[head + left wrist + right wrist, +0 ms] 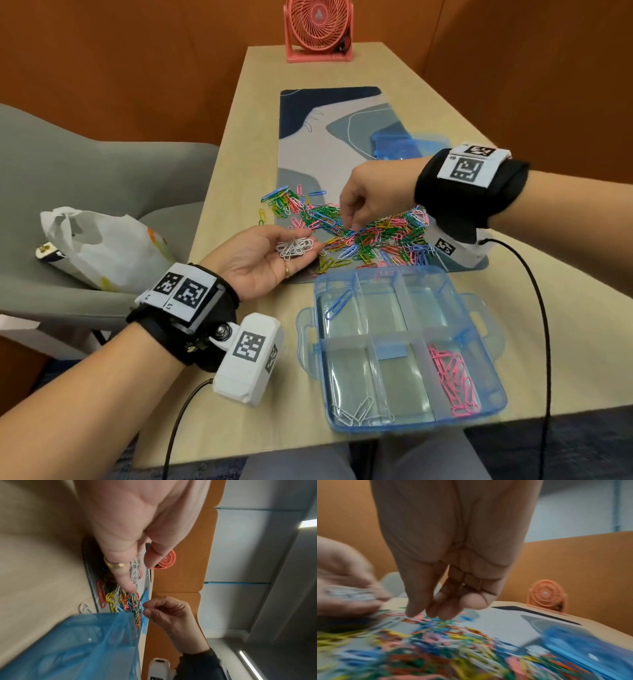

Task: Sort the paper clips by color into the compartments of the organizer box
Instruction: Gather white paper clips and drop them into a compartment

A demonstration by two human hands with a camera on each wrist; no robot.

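A heap of mixed-colour paper clips (376,236) lies on the desk mat in front of the clear blue organizer box (400,387). The box holds pink clips (452,383) in its near right compartment, white clips (356,411) near left and one blue clip (339,305) far left. My left hand (294,240) lies palm up beside the heap, carrying several white clips (294,247) on its fingers. My right hand (354,228) points down into the heap, thumb and fingertips (412,613) close together. The blur hides whether they pinch a clip.
The blue box lid (397,145) lies on the patterned mat (325,137) behind the heap. A pink fan (318,31) stands at the table's far end. A plastic bag (102,246) sits on the grey chair (68,171) to the left. Cables trail from both wrists.
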